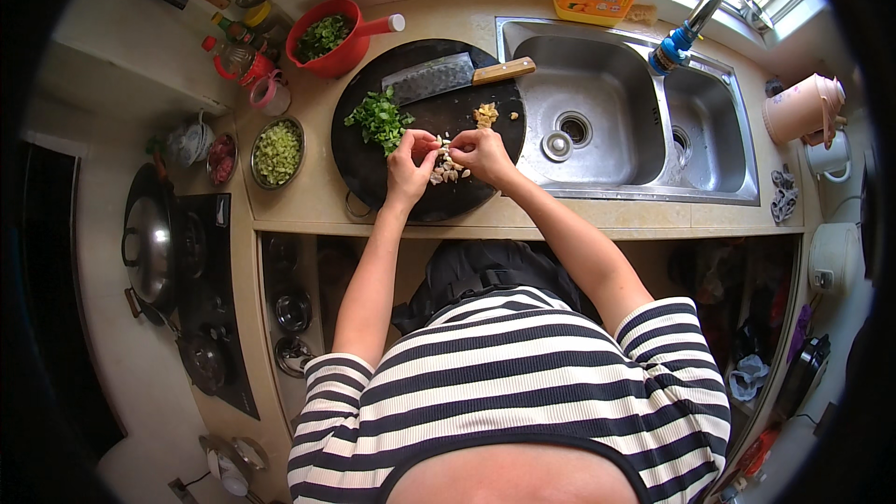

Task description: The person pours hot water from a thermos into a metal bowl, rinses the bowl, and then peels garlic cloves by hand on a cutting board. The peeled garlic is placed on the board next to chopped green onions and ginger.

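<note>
Both my hands meet over the lower part of a round black cutting board [434, 206]. Small pale garlic cloves are pinched at the fingertips of my left hand [411, 164] and my right hand [483, 154]; which fingers bear which piece is hard to tell. Unpeeled garlic cloves [448, 171] lie on the board just below the fingers. Chopped green herbs [378, 119] are heaped left of my hands, and yellowish pieces of ginger [485, 114] sit above my right hand. Across the board's top lies a cleaver [430, 78] with a wooden handle pointing right.
A double steel sink [595, 112] adjoins the board on the right. To the left stand a bowl of chopped green vegetable [278, 152], a bowl of meat [222, 159] and a red ladle-like container [336, 56] of greens. A lidded wok [148, 248] is on the stove [217, 301].
</note>
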Tool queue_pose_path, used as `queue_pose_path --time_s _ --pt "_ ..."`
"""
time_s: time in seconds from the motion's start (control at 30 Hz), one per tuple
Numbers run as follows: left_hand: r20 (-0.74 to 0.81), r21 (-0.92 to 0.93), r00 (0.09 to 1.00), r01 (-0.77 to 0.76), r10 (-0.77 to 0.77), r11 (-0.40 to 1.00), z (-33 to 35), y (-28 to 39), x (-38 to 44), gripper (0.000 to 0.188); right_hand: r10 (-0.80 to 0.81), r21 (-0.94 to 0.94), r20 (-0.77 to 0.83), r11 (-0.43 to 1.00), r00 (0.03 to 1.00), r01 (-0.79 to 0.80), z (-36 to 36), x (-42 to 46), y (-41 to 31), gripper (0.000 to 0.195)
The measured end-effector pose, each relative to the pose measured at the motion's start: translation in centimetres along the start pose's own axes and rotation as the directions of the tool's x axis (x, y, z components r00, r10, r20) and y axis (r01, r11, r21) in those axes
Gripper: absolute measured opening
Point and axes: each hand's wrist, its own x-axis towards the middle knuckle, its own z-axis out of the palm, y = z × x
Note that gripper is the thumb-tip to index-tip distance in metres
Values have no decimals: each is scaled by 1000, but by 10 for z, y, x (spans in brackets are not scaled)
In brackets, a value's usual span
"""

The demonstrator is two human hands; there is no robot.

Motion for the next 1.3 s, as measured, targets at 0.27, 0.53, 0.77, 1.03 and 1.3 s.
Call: queue_pose_path --time_s 0.27,0.53,0.77,1.03,1.3 --pt "31 -139 997 78 -75 987 6 3 0 19 23 45 -39 999 999 -21 -2 0 0 19" --pt "22 -236 993 114 -112 965 11 -4 -1 19 51 79 -1 996 999 -51 -3 2 2 18" --pt "-22 -204 992 119 -126 972 11 -1 -1 15 73 152 19 986 997 -75 -1 3 6 15" --pt "3 -353 987 153 -162 923 11 -2 1 20 -26 148 53 989 998 18 -2 0 1 15" --pt "24 -360 985 169 -172 918 12 1 4 22 203 487 98 844 974 -225 7 0 10 13"
